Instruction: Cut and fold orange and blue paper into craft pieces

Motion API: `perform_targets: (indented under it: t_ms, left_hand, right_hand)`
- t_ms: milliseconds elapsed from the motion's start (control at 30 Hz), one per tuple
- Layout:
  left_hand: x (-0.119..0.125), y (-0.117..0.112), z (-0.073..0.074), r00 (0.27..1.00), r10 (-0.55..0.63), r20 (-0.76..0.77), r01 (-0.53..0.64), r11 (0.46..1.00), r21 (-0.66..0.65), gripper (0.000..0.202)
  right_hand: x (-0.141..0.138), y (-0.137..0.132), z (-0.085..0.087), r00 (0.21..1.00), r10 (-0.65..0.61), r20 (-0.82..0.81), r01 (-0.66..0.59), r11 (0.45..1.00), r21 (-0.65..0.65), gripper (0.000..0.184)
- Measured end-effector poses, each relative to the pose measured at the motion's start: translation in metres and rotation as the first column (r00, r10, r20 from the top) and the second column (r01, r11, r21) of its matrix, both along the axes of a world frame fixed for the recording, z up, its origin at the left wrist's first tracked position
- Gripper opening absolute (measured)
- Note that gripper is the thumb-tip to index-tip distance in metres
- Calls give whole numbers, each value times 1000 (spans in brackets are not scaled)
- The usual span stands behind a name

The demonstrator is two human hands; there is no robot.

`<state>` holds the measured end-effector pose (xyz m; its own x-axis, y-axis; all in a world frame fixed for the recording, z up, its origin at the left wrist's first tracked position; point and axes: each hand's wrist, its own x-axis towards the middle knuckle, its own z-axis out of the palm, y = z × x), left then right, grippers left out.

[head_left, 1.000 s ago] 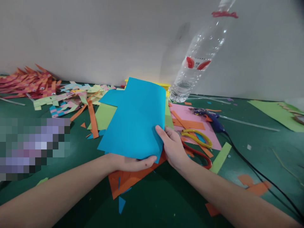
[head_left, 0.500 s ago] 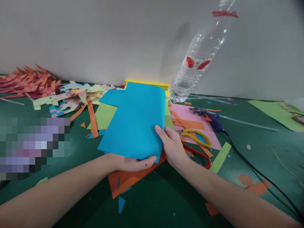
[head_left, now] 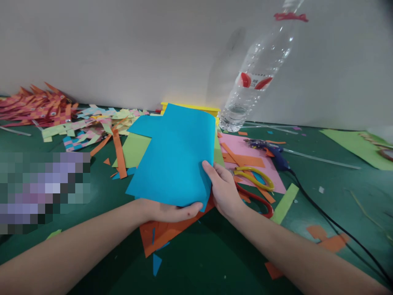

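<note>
A sheet of blue paper [head_left: 175,155] is held up in front of me, its right side curved over and its top edge tilted. My left hand [head_left: 172,211] grips the bottom edge, with the thumb along the front and the other fingers hidden behind the sheet. At the lower right edge my right hand [head_left: 223,186] pinches the paper, thumb on the front. Below and behind the sheet lies orange paper [head_left: 162,237] on the green table. Another blue piece [head_left: 144,125] shows at the left behind it, above light green paper [head_left: 135,151].
Scissors [head_left: 258,176] with yellow and red handles lie at right on pink paper [head_left: 278,180], beside a corded glue gun [head_left: 276,157]. A clear plastic bottle [head_left: 254,78] leans against the wall. Woven paper strips [head_left: 39,106] are piled at back left. Scraps litter the table.
The top of the blue sheet has shifted slightly right and up, and its top edge tilts more. My right hand has moved a little to the right; the left hand stays put.
</note>
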<state>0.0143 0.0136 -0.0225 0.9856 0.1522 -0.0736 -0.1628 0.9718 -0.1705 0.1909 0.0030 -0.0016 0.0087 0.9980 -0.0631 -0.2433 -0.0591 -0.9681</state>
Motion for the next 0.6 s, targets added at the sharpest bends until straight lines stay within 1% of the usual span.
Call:
perform_targets:
  t_ms: [100, 167, 333, 400, 467, 533, 600]
  left_hand:
    - [0, -2, 3, 999, 31, -31, -31, 1000, 7, 46]
    - [0, -1, 4, 1000, 21, -15, -20, 1000, 12, 45]
    - [-2, 4, -1, 985, -91, 149, 85, 995, 49, 45]
    - [-3, 3, -3, 974, -133, 183, 129, 991, 38, 47]
    - [-2, 0, -6, 968, -179, 178, 185, 983, -17, 47]
    - [-2, -5, -10, 968, -203, 146, 221, 969, -115, 46]
    - [-1, -9, -14, 974, -200, 105, 219, 950, -222, 46]
  right_hand:
    - [-1, 0, 3, 998, -6, 60, 4, 1000, 26, 28]
    - [-1, 0, 4, 997, -2, 83, -1, 999, 33, 28]
    - [-1, 0, 3, 997, 19, 76, -20, 1000, 16, 31]
    - [-1, 0, 2, 999, 13, 49, -13, 1000, 5, 32]
    - [0, 0, 2, 999, 10, 31, -9, 1000, -7, 33]
    - [-1, 0, 2, 999, 8, 50, -8, 1000, -11, 33]
    - [-1, 0, 4, 996, 15, 92, -14, 1000, -14, 33]
